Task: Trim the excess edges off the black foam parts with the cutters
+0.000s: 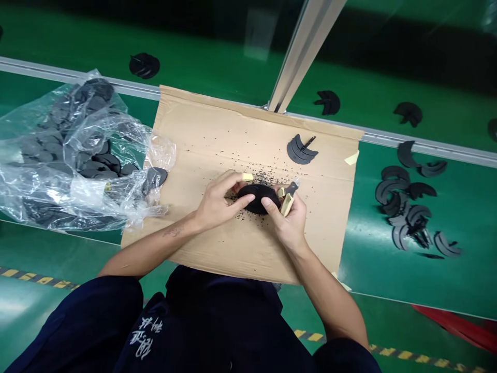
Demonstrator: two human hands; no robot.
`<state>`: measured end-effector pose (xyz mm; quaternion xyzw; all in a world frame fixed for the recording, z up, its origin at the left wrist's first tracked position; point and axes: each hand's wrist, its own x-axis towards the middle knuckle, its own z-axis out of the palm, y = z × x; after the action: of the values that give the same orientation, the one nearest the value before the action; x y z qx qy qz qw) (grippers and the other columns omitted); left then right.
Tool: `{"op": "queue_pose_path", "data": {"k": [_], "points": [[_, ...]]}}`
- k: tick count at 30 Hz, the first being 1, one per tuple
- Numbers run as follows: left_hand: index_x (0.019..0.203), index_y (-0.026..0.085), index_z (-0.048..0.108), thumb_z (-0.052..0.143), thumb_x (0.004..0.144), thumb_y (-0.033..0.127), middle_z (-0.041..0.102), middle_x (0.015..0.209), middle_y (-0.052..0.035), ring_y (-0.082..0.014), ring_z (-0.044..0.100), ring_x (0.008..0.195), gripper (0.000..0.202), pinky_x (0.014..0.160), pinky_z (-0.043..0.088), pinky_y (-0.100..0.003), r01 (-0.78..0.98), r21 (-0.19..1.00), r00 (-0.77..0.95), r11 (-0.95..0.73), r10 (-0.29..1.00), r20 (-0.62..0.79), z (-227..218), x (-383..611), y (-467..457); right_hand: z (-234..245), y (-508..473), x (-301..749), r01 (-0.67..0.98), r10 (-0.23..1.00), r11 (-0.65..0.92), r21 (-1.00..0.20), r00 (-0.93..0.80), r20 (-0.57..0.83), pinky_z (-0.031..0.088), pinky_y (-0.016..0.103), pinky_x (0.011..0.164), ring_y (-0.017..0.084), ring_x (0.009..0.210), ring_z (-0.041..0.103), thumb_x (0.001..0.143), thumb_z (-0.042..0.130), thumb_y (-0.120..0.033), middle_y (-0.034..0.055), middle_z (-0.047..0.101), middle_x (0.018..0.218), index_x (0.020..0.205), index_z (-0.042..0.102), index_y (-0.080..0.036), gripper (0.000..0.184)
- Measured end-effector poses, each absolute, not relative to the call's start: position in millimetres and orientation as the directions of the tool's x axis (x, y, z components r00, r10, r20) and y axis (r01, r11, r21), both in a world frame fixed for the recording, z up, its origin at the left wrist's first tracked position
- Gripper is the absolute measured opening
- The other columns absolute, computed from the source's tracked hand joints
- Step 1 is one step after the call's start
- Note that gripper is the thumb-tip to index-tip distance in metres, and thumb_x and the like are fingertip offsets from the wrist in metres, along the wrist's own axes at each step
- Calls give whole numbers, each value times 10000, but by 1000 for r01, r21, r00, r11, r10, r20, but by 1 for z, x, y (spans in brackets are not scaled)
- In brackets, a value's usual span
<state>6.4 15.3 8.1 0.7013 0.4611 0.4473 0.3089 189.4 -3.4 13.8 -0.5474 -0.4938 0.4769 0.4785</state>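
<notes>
Between my two hands, over the cardboard sheet (202, 243), is a round black disc (259, 201). My left hand (219, 202) grips its left edge with the thumb on top, and yellow tape wraps one fingertip. On the disc's right edge presses the thumb of my right hand (291, 220). That same hand also holds a small tool with pale yellow handles and a dark metal head (288, 199), which looks like nippers. Small black scraps (267, 173) lie scattered under and around the disc. A black curved piece with a thin stem (301, 150) rests on the cardboard beyond my right hand.
At left, a clear plastic bag (77, 129) holds many black discs; one disc (157, 177) lies at its mouth. Several black curved pieces (407, 207) are piled on the green table (368, 248) at right. A metal post (306, 52) rises behind the cardboard.
</notes>
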Motion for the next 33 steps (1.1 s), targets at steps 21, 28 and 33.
{"op": "queue_pose_path", "data": {"k": [21, 28, 33], "points": [[1004, 181, 793, 805, 858, 358, 750, 913, -50, -113, 702, 824, 230, 721, 578, -196, -30, 945, 194, -326, 926, 325, 6, 8, 16, 13, -6, 189, 18, 982, 161, -987, -102, 158, 543, 325, 766, 172, 823, 624, 896, 736, -432, 20, 648, 873, 897, 612, -226, 241], [1110, 173, 758, 751, 909, 310, 735, 984, -73, -129, 698, 921, 243, 824, 591, -237, 71, 838, 244, -542, 824, 512, 16, 4, 16, 11, -5, 187, 3, 925, 364, -932, -120, 361, 578, 348, 840, 176, 894, 686, 911, 722, -229, 27, 690, 930, 951, 640, -239, 91], [1076, 176, 763, 804, 860, 294, 743, 928, -64, -121, 699, 839, 250, 743, 585, -226, 59, 784, 231, -618, 773, 592, 14, 2, 16, 13, -6, 187, 9, 924, 356, -934, -151, 351, 596, 352, 801, 183, 865, 701, 925, 712, -259, 33, 709, 919, 948, 635, -241, 82]]}}
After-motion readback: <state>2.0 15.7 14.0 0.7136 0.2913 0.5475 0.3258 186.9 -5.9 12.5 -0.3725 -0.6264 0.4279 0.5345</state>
